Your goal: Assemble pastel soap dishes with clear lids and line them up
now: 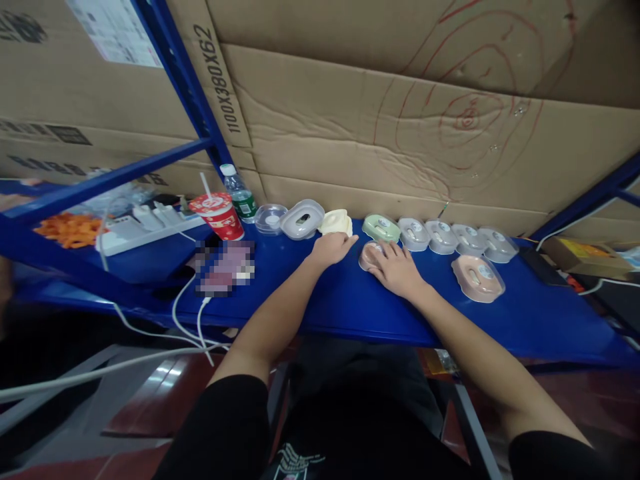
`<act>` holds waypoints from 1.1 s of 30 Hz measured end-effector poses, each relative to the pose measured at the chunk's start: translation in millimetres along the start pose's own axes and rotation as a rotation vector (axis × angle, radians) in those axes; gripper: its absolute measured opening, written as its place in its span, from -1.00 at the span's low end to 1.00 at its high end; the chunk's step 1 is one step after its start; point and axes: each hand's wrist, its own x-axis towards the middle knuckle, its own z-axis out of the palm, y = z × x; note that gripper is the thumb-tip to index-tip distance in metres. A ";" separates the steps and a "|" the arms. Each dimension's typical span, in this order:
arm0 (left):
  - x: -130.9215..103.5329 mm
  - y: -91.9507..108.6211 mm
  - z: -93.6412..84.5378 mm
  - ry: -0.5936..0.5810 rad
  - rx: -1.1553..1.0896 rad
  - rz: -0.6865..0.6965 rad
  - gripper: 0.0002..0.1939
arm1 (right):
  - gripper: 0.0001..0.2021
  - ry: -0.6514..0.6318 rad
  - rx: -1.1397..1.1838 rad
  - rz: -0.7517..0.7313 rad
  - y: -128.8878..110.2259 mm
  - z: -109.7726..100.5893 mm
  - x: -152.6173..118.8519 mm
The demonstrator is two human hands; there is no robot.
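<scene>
My left hand (332, 249) is at the cream-coloured pieces (336, 221) near the back of the blue table; its fingers are partly hidden, so its grip is unclear. With fingers spread, my right hand (396, 268) rests on a pinkish container (369, 255). Just behind it sits a green container (381, 229) with a clear lid and a round label. Several whitish lidded containers (442, 237) stand in a row to the right. Nearer the front on that side lies another pink container (479, 278). Left of the cream pieces are a grey-white open-looking container (302, 219) and a clear one (270, 219).
A red cup with a straw (223, 217) and a water bottle (239, 195) stand at the back left. White cables (201, 320) hang over the front edge by a blurred-out item. Cardboard (320, 120) backs the blue table (370, 307); a dark flat object (543, 265) lies right.
</scene>
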 end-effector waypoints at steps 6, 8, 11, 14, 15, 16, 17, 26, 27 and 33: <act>0.4 -7.3 -17.1 0.300 -0.018 -0.031 -0.60 | -0.28 0.109 -0.094 0.192 36.9 -4.5 -43.2; -1.1 -13.5 -26.2 0.413 0.003 -0.049 -0.63 | -0.25 0.156 -0.108 0.231 44.7 -6.9 -53.2; -1.6 -24.9 -35.1 0.473 0.045 -0.111 -0.66 | -0.26 0.177 -0.085 0.220 35.9 -9.4 -61.7; 1.3 -30.2 -32.4 0.384 0.074 -0.126 -0.65 | -0.32 0.076 0.008 0.058 10.1 -7.5 -60.6; 2.5 -29.6 -29.2 0.360 0.089 -0.110 -0.64 | -0.34 0.033 0.046 -0.002 2.4 -5.7 -57.9; 3.7 -28.2 -25.4 0.344 0.110 -0.083 -0.63 | -0.35 -0.002 0.083 -0.040 -3.0 -3.3 -54.3; 4.6 -26.2 -21.3 0.331 0.133 -0.054 -0.63 | -0.35 -0.028 0.117 -0.058 -5.5 -0.5 -50.1; 10.2 -24.3 -2.9 0.238 0.225 0.012 -0.55 | -0.22 0.110 0.339 0.197 41.8 21.3 -46.3; 11.2 -26.0 -2.7 0.239 0.222 0.001 -0.55 | -0.24 0.150 0.351 0.218 45.9 20.8 -49.0; 14.6 -31.2 -4.7 0.232 0.200 -0.042 -0.52 | -0.51 0.337 0.417 0.316 63.7 8.4 -47.8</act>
